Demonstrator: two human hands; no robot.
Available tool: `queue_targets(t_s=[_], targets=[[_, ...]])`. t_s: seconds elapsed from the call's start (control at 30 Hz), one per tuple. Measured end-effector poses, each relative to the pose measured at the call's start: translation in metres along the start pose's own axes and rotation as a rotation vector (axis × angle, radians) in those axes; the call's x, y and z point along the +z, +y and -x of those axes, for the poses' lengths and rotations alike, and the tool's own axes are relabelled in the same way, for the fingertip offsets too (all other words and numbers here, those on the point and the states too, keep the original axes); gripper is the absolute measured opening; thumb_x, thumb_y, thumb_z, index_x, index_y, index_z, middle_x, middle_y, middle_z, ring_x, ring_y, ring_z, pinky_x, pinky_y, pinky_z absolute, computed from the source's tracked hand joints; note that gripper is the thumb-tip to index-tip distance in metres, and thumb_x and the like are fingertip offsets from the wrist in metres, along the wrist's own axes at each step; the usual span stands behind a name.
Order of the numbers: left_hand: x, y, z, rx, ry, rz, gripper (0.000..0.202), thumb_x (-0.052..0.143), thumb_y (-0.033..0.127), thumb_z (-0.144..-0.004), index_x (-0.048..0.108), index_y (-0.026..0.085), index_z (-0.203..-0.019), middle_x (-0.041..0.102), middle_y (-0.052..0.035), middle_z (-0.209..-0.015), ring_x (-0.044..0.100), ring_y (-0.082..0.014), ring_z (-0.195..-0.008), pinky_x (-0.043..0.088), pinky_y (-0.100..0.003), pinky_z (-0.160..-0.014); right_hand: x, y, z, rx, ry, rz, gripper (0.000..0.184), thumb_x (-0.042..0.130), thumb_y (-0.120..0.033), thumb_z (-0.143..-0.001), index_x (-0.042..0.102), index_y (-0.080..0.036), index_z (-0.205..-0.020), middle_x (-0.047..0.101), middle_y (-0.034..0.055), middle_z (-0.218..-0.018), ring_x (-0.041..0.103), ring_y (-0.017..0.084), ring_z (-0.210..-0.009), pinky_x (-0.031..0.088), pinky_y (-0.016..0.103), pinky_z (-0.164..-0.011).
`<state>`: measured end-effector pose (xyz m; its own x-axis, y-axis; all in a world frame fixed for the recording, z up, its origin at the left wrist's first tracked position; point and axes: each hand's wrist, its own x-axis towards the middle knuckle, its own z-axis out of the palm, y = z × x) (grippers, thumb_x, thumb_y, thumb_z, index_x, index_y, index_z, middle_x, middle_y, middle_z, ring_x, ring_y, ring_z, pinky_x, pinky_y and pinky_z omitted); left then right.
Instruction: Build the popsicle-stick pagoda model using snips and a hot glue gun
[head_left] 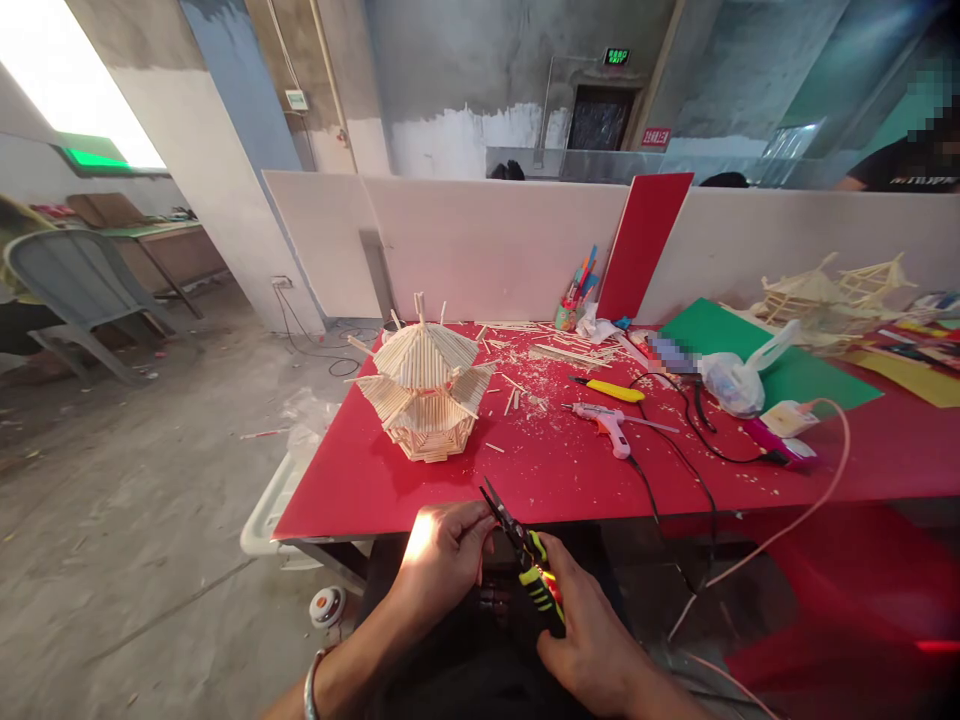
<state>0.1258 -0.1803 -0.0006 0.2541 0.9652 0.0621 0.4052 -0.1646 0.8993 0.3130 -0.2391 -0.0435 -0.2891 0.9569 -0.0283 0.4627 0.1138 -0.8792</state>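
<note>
My right hand is closed around the yellow-and-black handles of a pair of cutting pliers, whose dark jaws point up and left at the table's near edge. My left hand is pinched beside the jaws, fingers together on something too small to make out. Both hands sit just below the front edge of the red table. On the table's left part stands a two-tiered pavilion model built of pale wooden sticks.
A pink glue gun, a yellow-handled knife, black cables, loose sticks and shavings, a pen cup, a white plastic bag, green card and more stick models lie on the table. A person sits behind the white partition.
</note>
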Motion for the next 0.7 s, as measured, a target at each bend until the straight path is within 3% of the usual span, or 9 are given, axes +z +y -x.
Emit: queue_targets(t_s=[0.13, 0.27, 0.47, 0.6, 0.7], targets=[[0.001, -0.009, -0.002, -0.069, -0.002, -0.003, 0.034, 0.05, 0.028, -0.088, 0.054, 0.02, -0.055, 0.048, 0.0037, -0.04, 0.045, -0.0104, -0.04, 0.03, -0.02, -0.047, 0.003, 0.001, -0.004, -0.038, -0.032, -0.115, 0.085, 0.046, -0.005, -0.053, 0.042, -0.02, -0.137, 0.057, 0.0108, -0.134, 0.052, 0.027, -0.129, 0.041, 0.043, -0.11], [0.001, -0.011, -0.002, -0.016, 0.057, -0.086, 0.03, 0.052, 0.026, -0.087, 0.057, 0.019, -0.058, 0.053, 0.0015, -0.047, 0.049, -0.0116, -0.046, 0.032, -0.02, -0.05, 0.004, 0.002, -0.005, -0.045, -0.05, -0.154, 0.089, 0.046, -0.003, -0.053, 0.04, -0.021, -0.14, 0.054, 0.0094, -0.139, 0.048, 0.026, -0.133, 0.035, 0.045, -0.114], [0.003, -0.01, -0.004, 0.013, 0.078, -0.099, 0.034, 0.05, 0.027, -0.087, 0.049, 0.02, -0.054, 0.049, 0.0017, -0.046, 0.046, -0.0113, -0.046, 0.029, -0.021, -0.048, 0.01, -0.01, -0.005, 0.009, 0.0, -0.22, 0.078, 0.046, -0.003, -0.054, 0.048, -0.02, -0.131, 0.062, 0.0079, -0.127, 0.058, 0.025, -0.121, 0.046, 0.039, -0.103], [-0.002, -0.008, -0.006, -0.097, -0.012, 0.015, 0.034, 0.049, 0.03, -0.086, 0.047, 0.02, -0.054, 0.04, 0.005, -0.039, 0.04, -0.0095, -0.036, 0.026, -0.021, -0.043, 0.006, -0.008, -0.007, -0.009, -0.027, -0.219, 0.08, 0.046, -0.003, -0.055, 0.047, -0.021, -0.133, 0.061, 0.0079, -0.13, 0.056, 0.025, -0.124, 0.043, 0.04, -0.106], [-0.009, -0.003, -0.007, -0.216, -0.137, 0.195, 0.034, 0.051, 0.038, -0.084, 0.049, 0.02, -0.056, 0.044, 0.0056, -0.043, 0.037, -0.0075, -0.032, 0.024, -0.021, -0.039, 0.0, 0.0, -0.005, -0.032, -0.089, -0.226, 0.086, 0.048, -0.005, -0.055, 0.044, -0.02, -0.139, 0.059, 0.0088, -0.132, 0.054, 0.026, -0.125, 0.04, 0.042, -0.109]])
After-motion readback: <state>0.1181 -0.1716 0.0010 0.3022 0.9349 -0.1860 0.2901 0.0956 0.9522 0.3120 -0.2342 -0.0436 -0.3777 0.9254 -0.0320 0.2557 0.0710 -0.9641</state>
